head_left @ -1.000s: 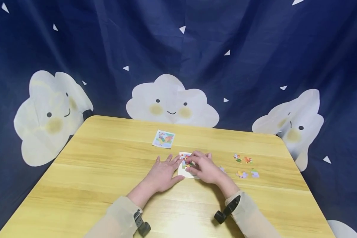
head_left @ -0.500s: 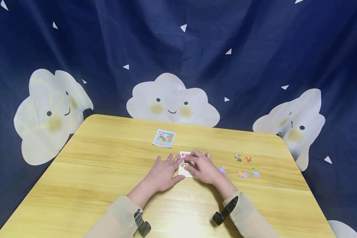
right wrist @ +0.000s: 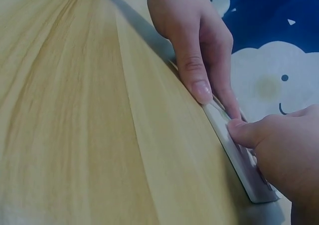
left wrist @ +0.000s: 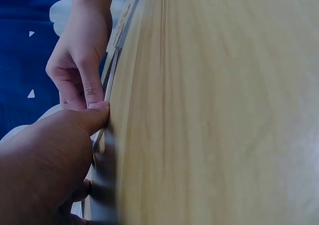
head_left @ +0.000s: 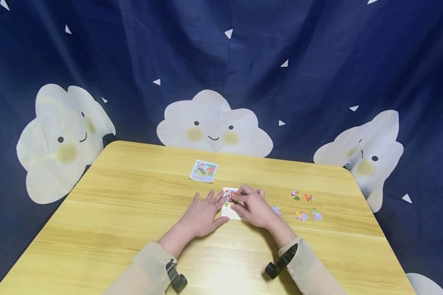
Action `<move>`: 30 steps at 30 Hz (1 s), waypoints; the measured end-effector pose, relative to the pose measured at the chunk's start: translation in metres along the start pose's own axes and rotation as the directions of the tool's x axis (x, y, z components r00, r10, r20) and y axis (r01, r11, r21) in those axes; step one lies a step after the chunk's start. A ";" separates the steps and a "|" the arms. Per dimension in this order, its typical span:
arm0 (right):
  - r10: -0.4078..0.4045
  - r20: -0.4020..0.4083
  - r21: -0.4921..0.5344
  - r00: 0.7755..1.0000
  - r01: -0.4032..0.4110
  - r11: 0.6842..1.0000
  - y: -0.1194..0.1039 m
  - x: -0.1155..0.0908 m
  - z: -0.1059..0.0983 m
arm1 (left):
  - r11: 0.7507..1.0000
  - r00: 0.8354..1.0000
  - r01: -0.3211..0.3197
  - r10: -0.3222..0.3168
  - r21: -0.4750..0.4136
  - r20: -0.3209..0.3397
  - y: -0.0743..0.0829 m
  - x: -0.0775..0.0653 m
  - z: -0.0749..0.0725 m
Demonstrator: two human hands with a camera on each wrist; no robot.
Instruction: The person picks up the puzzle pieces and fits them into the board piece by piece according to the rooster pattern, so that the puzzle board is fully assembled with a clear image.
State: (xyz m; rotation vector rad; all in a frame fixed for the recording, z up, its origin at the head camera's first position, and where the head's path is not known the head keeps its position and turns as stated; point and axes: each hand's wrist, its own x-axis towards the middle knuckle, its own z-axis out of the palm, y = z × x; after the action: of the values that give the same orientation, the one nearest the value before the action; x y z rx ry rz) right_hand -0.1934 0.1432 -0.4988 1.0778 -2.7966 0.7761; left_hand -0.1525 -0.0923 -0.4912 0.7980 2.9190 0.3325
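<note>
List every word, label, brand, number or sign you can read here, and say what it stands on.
None can be read.
Picture card: any lettering is too small to read.
Puzzle board: partly covered, no lettering readable.
Curtain: printed clouds and triangles, no writing.

"What's on the pale yellow wood-grain table (head_left: 114,229)?"
"A square, colourful picture card (head_left: 204,171) near the far edge; a white-bordered puzzle board (head_left: 229,214) mid-surface."
"And the small multicoloured jigsaw pieces (head_left: 300,216)?"
"Loose, toward the right edge."
</note>
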 end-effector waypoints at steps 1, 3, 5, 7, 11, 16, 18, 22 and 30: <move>0.001 0.000 0.002 1.000 -0.001 1.000 0.000 0.000 0.000 | 1.000 1.000 0.002 -0.002 -0.001 0.001 0.000 0.000 0.000; 0.000 0.003 0.002 1.000 0.000 1.000 0.001 0.000 0.000 | 1.000 1.000 0.006 -0.006 -0.005 0.003 0.001 -0.001 -0.001; -0.002 0.006 -0.001 1.000 0.002 1.000 0.000 0.000 0.000 | 1.000 1.000 0.007 -0.007 -0.004 0.005 0.001 -0.001 -0.001; -0.003 0.007 -0.011 1.000 0.004 1.000 -0.001 0.000 -0.001 | 1.000 1.000 0.000 0.000 0.006 0.004 0.001 -0.001 -0.001; -0.009 0.010 -0.035 1.000 0.009 0.999 -0.003 0.001 -0.002 | 0.999 1.000 -0.021 0.021 0.036 -0.004 0.001 0.000 -0.002; -0.023 0.012 -0.040 1.000 0.024 0.999 -0.004 0.001 -0.004 | 0.997 0.999 -0.038 0.037 0.064 0.006 0.003 0.002 -0.002; -0.024 0.012 -0.039 1.000 0.024 0.999 -0.004 0.001 -0.005 | 0.997 0.999 -0.042 0.042 0.068 0.015 0.004 0.003 -0.003; -0.025 0.015 -0.043 1.000 0.026 0.999 -0.004 0.001 -0.006 | 0.997 0.999 -0.040 0.038 0.064 0.024 0.006 0.004 -0.005; -0.019 0.024 -0.060 1.000 0.020 0.998 -0.005 0.003 -0.004 | 0.996 0.999 -0.041 0.039 0.078 0.037 0.006 0.000 -0.007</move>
State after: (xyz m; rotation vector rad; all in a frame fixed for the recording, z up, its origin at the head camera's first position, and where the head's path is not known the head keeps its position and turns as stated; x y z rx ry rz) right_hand -0.1933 0.1399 -0.4921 1.1102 -2.8043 0.6778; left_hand -0.1506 -0.0879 -0.4832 0.8648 2.9017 0.2059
